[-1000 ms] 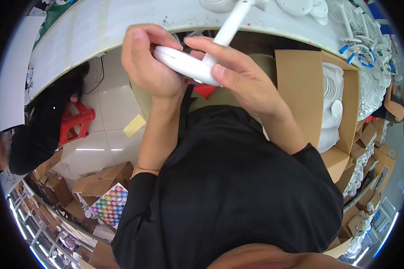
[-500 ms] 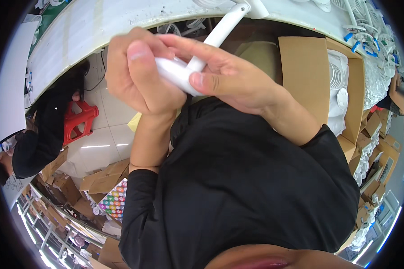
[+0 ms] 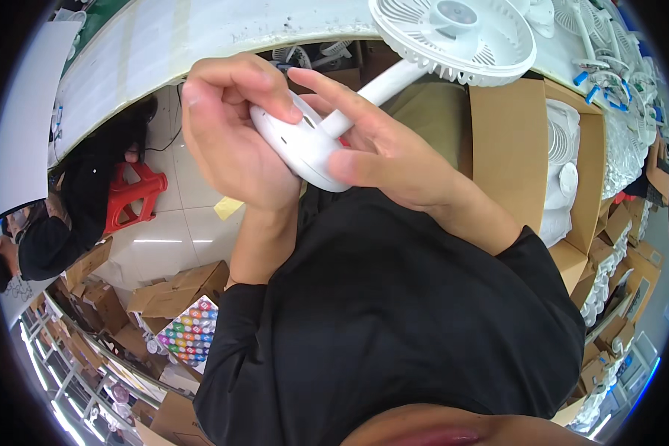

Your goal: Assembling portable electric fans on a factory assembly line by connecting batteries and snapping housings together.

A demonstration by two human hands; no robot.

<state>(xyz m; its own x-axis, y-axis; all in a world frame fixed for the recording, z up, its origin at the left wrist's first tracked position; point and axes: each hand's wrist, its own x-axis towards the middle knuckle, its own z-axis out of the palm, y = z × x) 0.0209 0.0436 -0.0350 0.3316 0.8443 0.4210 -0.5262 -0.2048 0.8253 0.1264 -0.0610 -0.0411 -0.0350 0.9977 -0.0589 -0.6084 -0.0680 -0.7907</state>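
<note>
Item, one white fan (image 3: 385, 88): hanging slantwise before the person's chest, its base (image 3: 293, 145) sitting between the two hands, its stem (image 3: 372, 93) rising away to the right, its round caged head (image 3: 453, 41) overlapping, from where I am standing, the near edge of the white surface (image 3: 238, 30); whether the head is touching it, I cannot tell. Item, left hand (image 3: 234, 141): cupping the outer side of the base, fingers curling over its slotted face. Item, right hand (image 3: 405, 145): grasping from the other side, thumb pressing the rim, forefinger lying near the stem, the remaining fingers partly hiding. Handling: the shell is looking like stiff, smooth plastic, probably light yet a little slippery; the wide head is likely tipping the balance outward, and its thin ribs are seeming the fragile part. Best hold: the thick base rim, with the foot of the stem serving as a second grip. Surroundings: an open cardboard box (image 3: 509, 149) is standing to the right, holding a white tray (image 3: 561, 197); more white fans (image 3: 606, 52) are crowding the surface's far right; a red stool (image 3: 134, 197) is standing leftward.
</note>
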